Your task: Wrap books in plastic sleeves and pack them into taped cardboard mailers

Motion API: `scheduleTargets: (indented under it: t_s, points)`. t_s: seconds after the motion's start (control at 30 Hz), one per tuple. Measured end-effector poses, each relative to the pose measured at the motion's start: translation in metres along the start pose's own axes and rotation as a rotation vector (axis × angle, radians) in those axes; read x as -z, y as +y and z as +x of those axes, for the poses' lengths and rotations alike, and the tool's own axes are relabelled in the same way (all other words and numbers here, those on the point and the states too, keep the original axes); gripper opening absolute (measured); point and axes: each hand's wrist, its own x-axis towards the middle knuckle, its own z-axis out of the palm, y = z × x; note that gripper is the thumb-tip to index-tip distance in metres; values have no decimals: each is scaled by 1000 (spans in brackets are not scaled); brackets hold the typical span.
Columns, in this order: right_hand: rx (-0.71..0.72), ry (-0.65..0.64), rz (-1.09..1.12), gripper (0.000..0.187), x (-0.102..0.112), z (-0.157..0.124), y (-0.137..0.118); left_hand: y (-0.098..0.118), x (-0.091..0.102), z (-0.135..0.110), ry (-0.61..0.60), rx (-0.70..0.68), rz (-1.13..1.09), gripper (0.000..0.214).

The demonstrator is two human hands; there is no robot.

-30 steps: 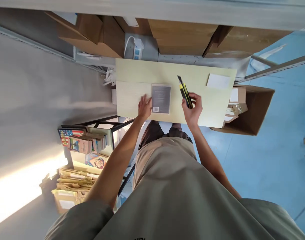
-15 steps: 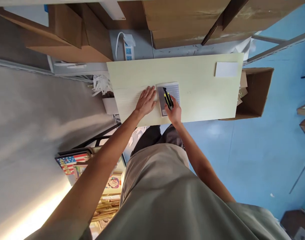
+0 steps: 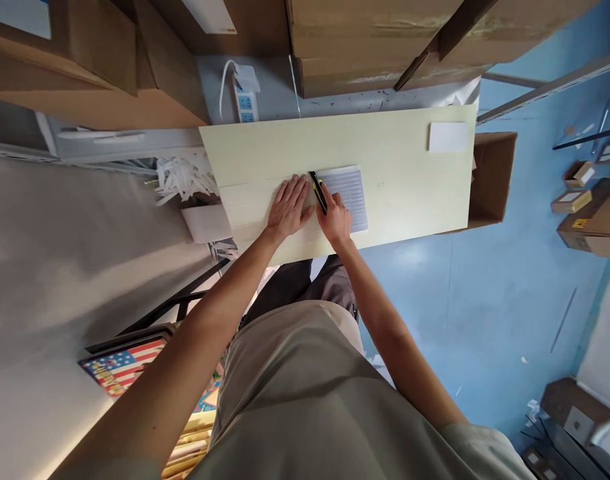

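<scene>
Printed page [image 3: 353, 197]: lying flat on the tabletop [image 3: 415, 190], near mid-length and closer to the near edge than the far one; its left part is partly covered by the right hand.
Cutter [image 3: 317, 189]: black and yellow, slanting over the page's left side, tip toward the far edge; whether the blade touches paper cannot be told.
Right hand [image 3: 336, 219]: fingers closed around the cutter.
Left hand [image 3: 288, 205]: palm down on the pale surface just left of the page, fingers extended and close together, gripping nothing.
White card [image 3: 448, 137]: at the tabletop's far right corner, well apart from both hands.
Far edge: a power strip [image 3: 246, 103] with a white plug sits beyond it, left of centre, among cardboard boxes [image 3: 369, 47].
Right edge: an open carton [image 3: 501, 177] stands beside it.
Left edge: white paper strips [image 3: 182, 177] heaped above a pale bin [image 3: 206, 223].
</scene>
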Motion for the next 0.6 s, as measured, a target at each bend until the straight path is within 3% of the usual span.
scheduleTargets:
  t_s: [0.37,0.6]
  points:
    - [27,-23,-183,74,7,0,-9,-1,-3,1,12,-7,-46,85]
    - [50,-61,-234,70,20,-19,-5,-1,-2,2,-2,-20,-55,84]
